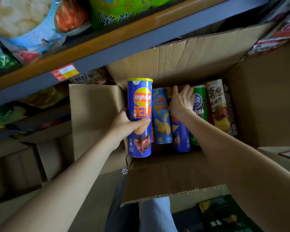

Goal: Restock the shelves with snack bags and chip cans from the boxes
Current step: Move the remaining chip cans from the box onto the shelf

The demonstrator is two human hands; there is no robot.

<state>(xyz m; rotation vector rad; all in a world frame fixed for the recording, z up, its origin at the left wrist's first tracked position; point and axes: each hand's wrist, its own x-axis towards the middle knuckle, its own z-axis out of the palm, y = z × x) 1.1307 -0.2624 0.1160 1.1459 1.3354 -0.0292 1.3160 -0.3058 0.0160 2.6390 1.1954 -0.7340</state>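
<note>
Open cardboard box [261, 104] fills the 1-to-4 o'clock side, shelf rail [141, 46] runs diagonally over the top. I read this as the unloading step: cans coming out of the box, shelving next. My left hand [124, 126] has fingers & thumb clamped round a blue Lay's can [139, 118] at center, long axis 12–6, yellow lid toward 12. Right hand [181, 102] curls over another blue can [179, 131] w/ fingers on its top end; firm grip or not, can't tell. Next: lift both, swing toward 10 o'clock.
</note>
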